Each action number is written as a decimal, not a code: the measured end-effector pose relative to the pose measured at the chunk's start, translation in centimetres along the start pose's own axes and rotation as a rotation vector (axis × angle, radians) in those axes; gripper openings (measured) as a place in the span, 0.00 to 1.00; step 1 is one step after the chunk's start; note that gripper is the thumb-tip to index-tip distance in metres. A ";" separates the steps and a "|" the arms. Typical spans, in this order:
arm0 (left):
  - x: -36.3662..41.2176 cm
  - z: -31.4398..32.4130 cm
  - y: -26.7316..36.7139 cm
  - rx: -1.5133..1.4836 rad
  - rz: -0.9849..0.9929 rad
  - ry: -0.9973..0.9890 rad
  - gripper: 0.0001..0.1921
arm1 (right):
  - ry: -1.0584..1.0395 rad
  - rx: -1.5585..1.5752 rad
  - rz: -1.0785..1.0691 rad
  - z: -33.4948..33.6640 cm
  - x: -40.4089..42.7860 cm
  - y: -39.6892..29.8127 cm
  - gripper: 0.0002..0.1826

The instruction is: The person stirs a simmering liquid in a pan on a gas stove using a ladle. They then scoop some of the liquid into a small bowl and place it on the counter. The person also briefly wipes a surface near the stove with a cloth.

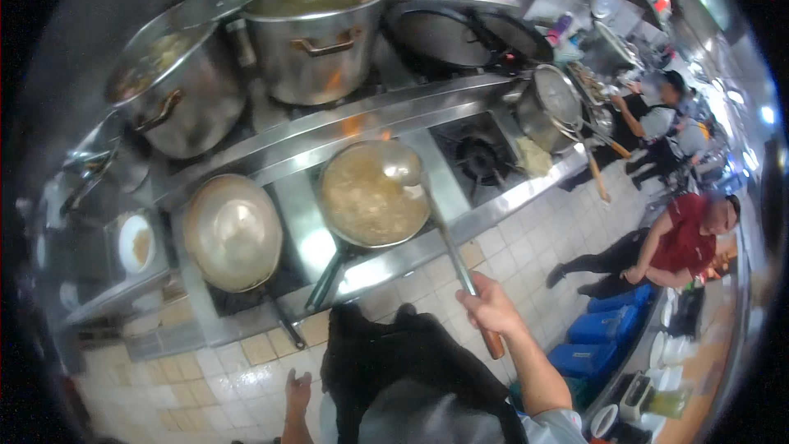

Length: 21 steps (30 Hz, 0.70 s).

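My right hand (490, 305) grips the long handle of a metal ladle (453, 250), whose wooden end sticks out below my fist. The ladle's bowl lies over the upper right part of a wok (330, 235) on the middle burner; whether it dips in is blurred. Cloudy tan liquid (367, 200) fills much of this wok, and its dark handle points towards me. Down at my left side, my left hand (298, 388) is empty with fingers apart, away from the range. Left of the filled wok rests a second wok (231, 231), its inside bare and shiny.
Two large stockpots (314, 55) (185, 98) stand at the back, with flames near the right one. An unused burner (478, 159) lies to the right, near a pot with strainers (556, 95). A person in red (687, 237) stands at right beside blue bins (592, 333); others work farther back.
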<state>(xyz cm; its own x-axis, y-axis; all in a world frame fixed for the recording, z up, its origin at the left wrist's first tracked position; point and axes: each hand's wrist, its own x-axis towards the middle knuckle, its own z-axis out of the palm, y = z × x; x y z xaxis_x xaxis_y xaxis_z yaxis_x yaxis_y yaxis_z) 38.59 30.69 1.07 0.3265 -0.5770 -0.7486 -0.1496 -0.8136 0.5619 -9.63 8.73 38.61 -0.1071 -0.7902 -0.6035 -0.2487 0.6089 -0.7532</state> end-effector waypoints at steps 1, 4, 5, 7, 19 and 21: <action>-1.0 -0.1 1.9 0.055 0.015 0.010 0.41 | -0.004 0.006 0.014 -0.2 0.1 0.3 0.24; -0.5 0.1 1.9 0.084 0.037 0.012 0.42 | -0.015 0.067 0.017 0.3 0.1 0.6 0.22; -0.7 -0.1 1.9 0.061 0.031 0.018 0.42 | -0.035 0.099 0.047 0.6 0.0 0.5 0.22; -1.1 0.2 2.2 0.008 0.043 0.023 0.43 | -0.068 0.147 0.028 0.4 0.5 1.0 0.22; -1.9 -0.2 0.2 0.047 0.020 0.098 0.44 | -0.256 0.525 0.170 0.9 1.7 1.6 0.23; -2.5 -0.3 0.3 0.024 0.000 0.102 0.44 | -0.264 0.519 0.176 1.6 2.0 0.9 0.23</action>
<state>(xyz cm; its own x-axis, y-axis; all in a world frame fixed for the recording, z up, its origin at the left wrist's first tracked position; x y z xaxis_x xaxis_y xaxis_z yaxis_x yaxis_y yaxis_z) 38.02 31.93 3.18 0.4193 -0.5674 -0.7087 -0.1714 -0.8160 0.5520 -8.53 7.77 36.28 0.1553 -0.6710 -0.7250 0.2604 0.7358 -0.6251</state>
